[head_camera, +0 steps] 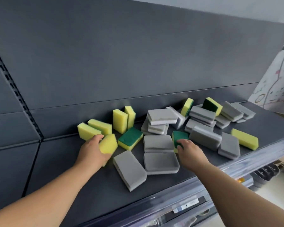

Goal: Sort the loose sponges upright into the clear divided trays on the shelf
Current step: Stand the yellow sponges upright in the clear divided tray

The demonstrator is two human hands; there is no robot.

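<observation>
Loose sponges lie scattered on a dark grey shelf (92,182). My left hand (93,151) grips a yellow sponge (108,144) at the shelf's left. My right hand (189,149) holds a green-topped yellow sponge (179,136) in the middle. Two yellow sponges (124,118) stand upright against the back panel, and two more (95,129) lie beside them. A green-topped sponge (129,138) lies flat between my hands. Several grey sponges (161,163) lie flat or in a heap (202,117) to the right. No clear divided tray is in view.
The shelf's back panel (138,63) rises behind the sponges. A clear price strip (236,166) runs along the front edge, with a lower shelf's goods (266,172) beneath it. A single yellow sponge (244,139) lies at the far right. A white poster (279,79) hangs at right.
</observation>
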